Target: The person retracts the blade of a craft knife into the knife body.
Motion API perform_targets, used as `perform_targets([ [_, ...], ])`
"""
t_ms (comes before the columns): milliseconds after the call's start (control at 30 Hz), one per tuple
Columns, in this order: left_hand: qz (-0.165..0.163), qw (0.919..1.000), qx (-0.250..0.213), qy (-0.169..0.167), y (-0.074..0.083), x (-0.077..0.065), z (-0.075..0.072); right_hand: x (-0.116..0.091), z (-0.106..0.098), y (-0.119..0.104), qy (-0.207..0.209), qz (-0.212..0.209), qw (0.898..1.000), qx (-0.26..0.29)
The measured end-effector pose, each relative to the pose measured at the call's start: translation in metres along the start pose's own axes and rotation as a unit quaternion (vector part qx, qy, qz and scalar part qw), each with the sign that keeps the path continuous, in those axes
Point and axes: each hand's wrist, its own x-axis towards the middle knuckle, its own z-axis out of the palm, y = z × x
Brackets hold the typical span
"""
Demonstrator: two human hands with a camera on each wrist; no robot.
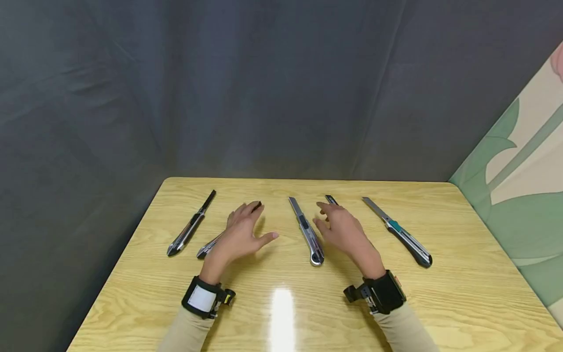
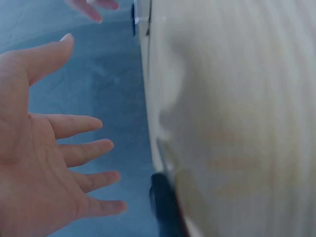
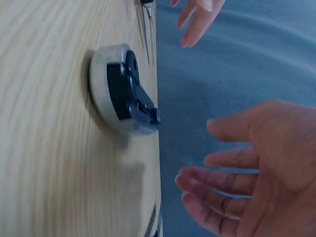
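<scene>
My left hand point(image 1: 244, 232) hovers with spread fingers over a snap-off utility knife point(image 1: 210, 246), hiding its middle. In the left wrist view the palm of the left hand point(image 2: 44, 143) faces the table with nothing in it. To the right, my right hand point(image 1: 345, 230) hangs with loosely bent fingers above another utility knife, whose dark tip point(image 1: 331, 199) shows beyond the fingers. Between the hands lies a silver utility knife point(image 1: 310, 235), blade end pointing away. The right wrist view shows the right hand point(image 3: 256, 173) holding nothing, beside the rounded butt of a knife point(image 3: 123, 91).
A black-and-silver utility knife point(image 1: 189, 230) lies at the left, and one with a teal slider point(image 1: 400, 234) at the right. All rest on a wooden table point(image 1: 281, 278). A dark cloth point(image 1: 281, 88) hangs behind it; a leaf-patterned cloth point(image 1: 528, 210) is at the right.
</scene>
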Motion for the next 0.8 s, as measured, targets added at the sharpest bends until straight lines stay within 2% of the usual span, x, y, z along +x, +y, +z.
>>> perform_targets([
  [167,0.009,0.9998,-0.012,-0.014,0.009,0.001,0.015,0.009,0.010,-0.006,-0.048,0.042,0.998,0.007],
  [267,0.029,0.9992,-0.024,-0.017,0.015,0.005,0.019,0.016,0.016,-0.010,-0.055,0.063,0.997,0.000],
  [400,0.049,0.9984,-0.017,-0.022,0.017,0.009,0.021,0.024,0.024,-0.015,-0.060,0.092,0.994,-0.009],
  [500,0.049,0.9985,-0.014,-0.023,0.017,0.011,0.022,0.026,0.028,-0.018,-0.062,0.115,0.991,-0.019],
  [600,0.034,0.9987,-0.026,-0.029,0.017,0.010,0.023,0.027,0.030,-0.021,-0.067,0.131,0.989,-0.032],
  [700,0.022,0.9983,-0.040,-0.036,0.017,0.009,0.026,0.027,0.031,-0.023,-0.071,0.143,0.987,-0.031],
  [800,0.024,0.9975,-0.052,-0.041,0.018,0.009,0.027,0.027,0.030,-0.024,-0.064,0.148,0.987,-0.024],
])
